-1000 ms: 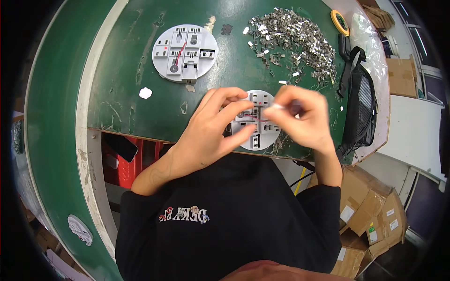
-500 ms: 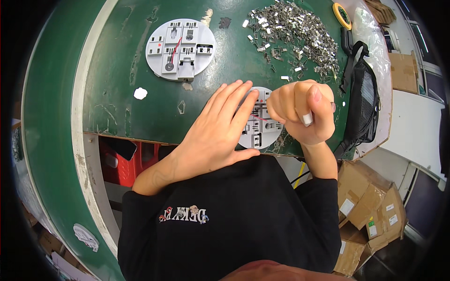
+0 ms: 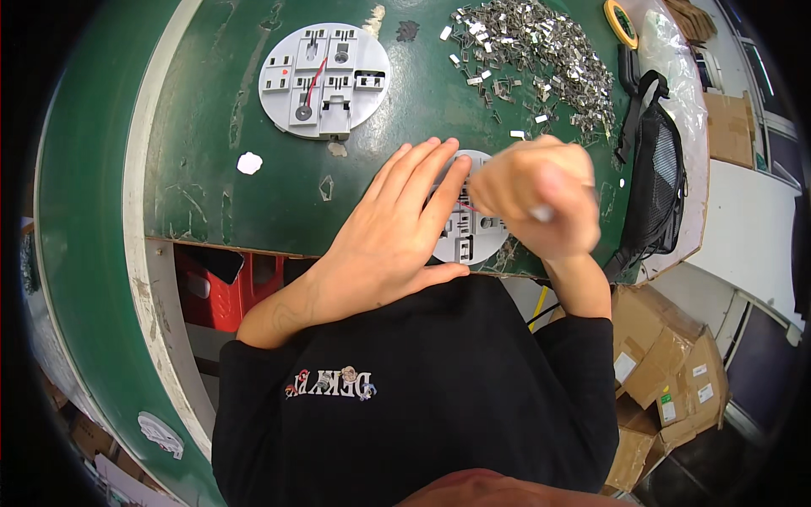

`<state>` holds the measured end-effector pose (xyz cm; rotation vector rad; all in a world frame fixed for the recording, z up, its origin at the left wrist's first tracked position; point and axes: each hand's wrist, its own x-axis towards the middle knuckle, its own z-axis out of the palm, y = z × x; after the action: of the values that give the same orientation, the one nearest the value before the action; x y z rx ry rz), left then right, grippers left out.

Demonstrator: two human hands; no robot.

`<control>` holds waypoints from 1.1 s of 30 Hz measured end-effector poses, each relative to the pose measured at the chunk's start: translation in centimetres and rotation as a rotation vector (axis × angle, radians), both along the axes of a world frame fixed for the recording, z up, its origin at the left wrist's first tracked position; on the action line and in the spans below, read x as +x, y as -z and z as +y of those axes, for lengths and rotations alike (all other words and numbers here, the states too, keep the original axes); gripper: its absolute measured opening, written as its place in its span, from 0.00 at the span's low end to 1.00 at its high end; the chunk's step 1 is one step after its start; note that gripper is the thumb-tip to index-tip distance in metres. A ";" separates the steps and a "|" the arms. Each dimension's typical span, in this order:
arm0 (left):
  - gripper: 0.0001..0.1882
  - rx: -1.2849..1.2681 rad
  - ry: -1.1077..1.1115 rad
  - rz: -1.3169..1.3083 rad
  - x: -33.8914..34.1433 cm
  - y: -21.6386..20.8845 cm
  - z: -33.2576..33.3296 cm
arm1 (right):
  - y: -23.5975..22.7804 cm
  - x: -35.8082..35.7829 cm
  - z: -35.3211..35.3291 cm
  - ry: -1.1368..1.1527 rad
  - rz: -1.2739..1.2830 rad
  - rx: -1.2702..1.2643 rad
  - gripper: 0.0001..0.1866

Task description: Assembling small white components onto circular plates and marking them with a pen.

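A round light-grey plastic base point(image 3: 467, 245) with moulded slots and a thin red wire lies at the table's front edge. Flat across its left part rests my left hand point(image 3: 397, 211), fingers stretched out. Over its right part my right hand point(image 3: 541, 198) is curled up and blurred by motion. A small whitish bit shows at the right fingers, but what they hold cannot be made out. Both hands hide much of the base. Farther left on the table lies a second round grey base point(image 3: 367, 106), with a red wire and a round black piece.
A heap of small metal clips point(image 3: 541, 63) spreads at the back right. Beside it are a yellow tape roll point(image 3: 622, 24) and a black mesh bag point(image 3: 657, 173). A grey part point(image 3: 160, 433) lies on the left green surface. Cardboard boxes point(image 3: 667, 338) stand at lower right.
My right hand has shifted slightly left and up over the base, its fingers now blurred. The left hand stays flat on the base. The whole view has shifted a little.
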<state>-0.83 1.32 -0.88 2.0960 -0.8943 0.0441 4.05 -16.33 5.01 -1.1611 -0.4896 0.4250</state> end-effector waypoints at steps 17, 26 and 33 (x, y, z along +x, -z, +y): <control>0.51 0.027 -0.025 0.011 -0.1 -0.3 0.2 | 1.7 1.6 -7.4 0.393 -0.587 -1.155 0.12; 0.45 -0.146 -0.128 0.048 -0.2 -0.4 -0.2 | 0.0 0.4 -6.3 0.434 -0.421 -0.996 0.08; 0.26 -0.343 -0.186 -0.049 -0.7 -1.1 -1.4 | -0.7 -3.1 -4.4 0.307 0.168 -0.621 0.05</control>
<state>-1.53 -0.07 0.18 1.8542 -0.6634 0.3250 0.91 -20.69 5.75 -1.7508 -0.0170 0.4131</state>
